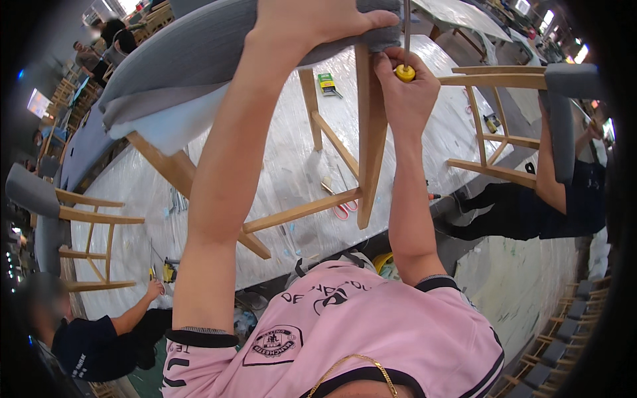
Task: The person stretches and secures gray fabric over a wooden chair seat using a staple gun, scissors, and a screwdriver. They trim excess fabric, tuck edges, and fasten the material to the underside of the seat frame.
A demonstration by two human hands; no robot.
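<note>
A chair with wooden legs and a grey fabric cover (pixel 179 56) lies tipped on the table before me. My left hand (pixel 312 21) rests on the grey fabric at the top, thumb stretched to the right; its other fingers are mostly cut off by the upper edge. By the top of a wooden chair leg (pixel 371 132), my right hand (pixel 409 93) is closed around a screwdriver (pixel 405 73) with a yellow handle and a metal shaft running upward. Its fingertips touch the fabric edge beside the leg. White padding (pixel 176 119) shows under the cover at the left.
Clear plastic film covers the table (pixel 279 159). On it lie scissors with red handles (pixel 342 211) and a green and yellow box (pixel 326 84). More grey chairs (pixel 564 79) stand either side. One person (pixel 93 348) works at the lower left, another (pixel 570 205) at the right.
</note>
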